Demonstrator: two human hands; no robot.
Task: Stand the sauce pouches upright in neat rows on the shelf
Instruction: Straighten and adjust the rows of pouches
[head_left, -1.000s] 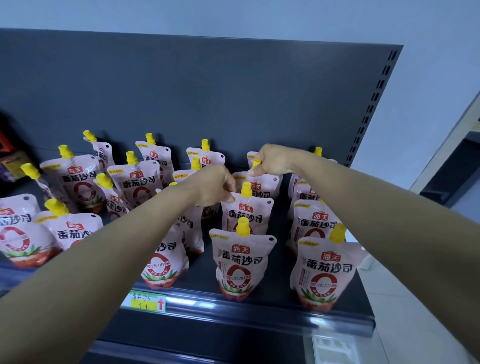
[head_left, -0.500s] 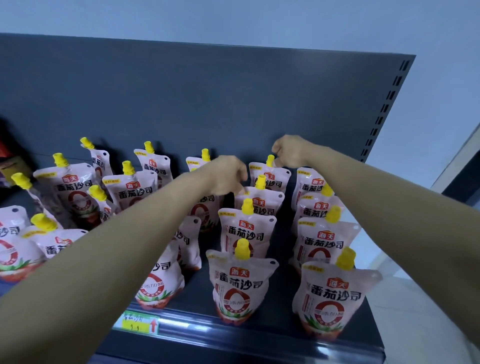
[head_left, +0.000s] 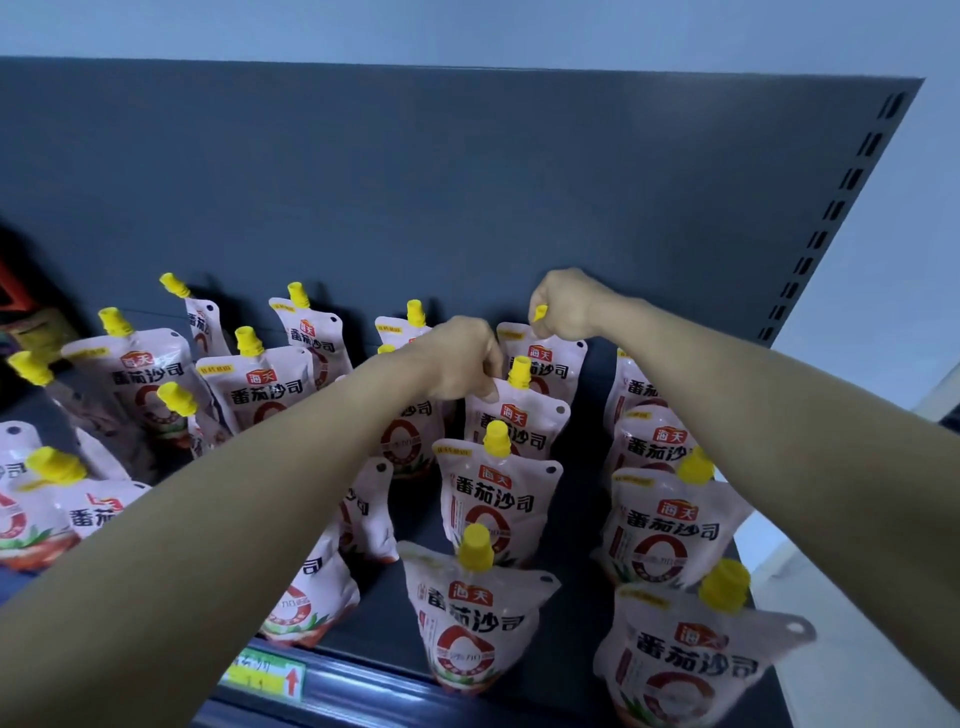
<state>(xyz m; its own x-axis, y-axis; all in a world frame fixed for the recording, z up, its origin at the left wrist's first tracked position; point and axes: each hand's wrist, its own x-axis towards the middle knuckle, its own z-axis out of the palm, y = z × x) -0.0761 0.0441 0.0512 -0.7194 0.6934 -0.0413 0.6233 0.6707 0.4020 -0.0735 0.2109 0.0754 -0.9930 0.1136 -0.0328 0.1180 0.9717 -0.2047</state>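
Several pink-white sauce pouches with yellow caps stand on the dark shelf (head_left: 582, 525). My right hand (head_left: 563, 306) grips the yellow cap of the rearmost pouch (head_left: 545, 358) in the middle row, close to the back panel. My left hand (head_left: 460, 358) pinches the top left corner of the pouch (head_left: 519, 421) just in front of it. Two more pouches (head_left: 498, 499) (head_left: 472, 618) stand upright in the same row toward the front edge. A row of upright pouches (head_left: 670, 525) runs along the right. On the left, pouches (head_left: 150, 374) lean at mixed angles.
The grey back panel (head_left: 467, 197) rises right behind the pouches, with a slotted upright (head_left: 831, 208) at its right end. A yellow-green price tag (head_left: 270, 675) sits on the shelf's front rail. Dark packages (head_left: 26, 317) lie at far left.
My right hand stays at the rearmost pouch's cap by the back panel. My left hand has closed on the corner of the pouch in front of it. The view has come closer.
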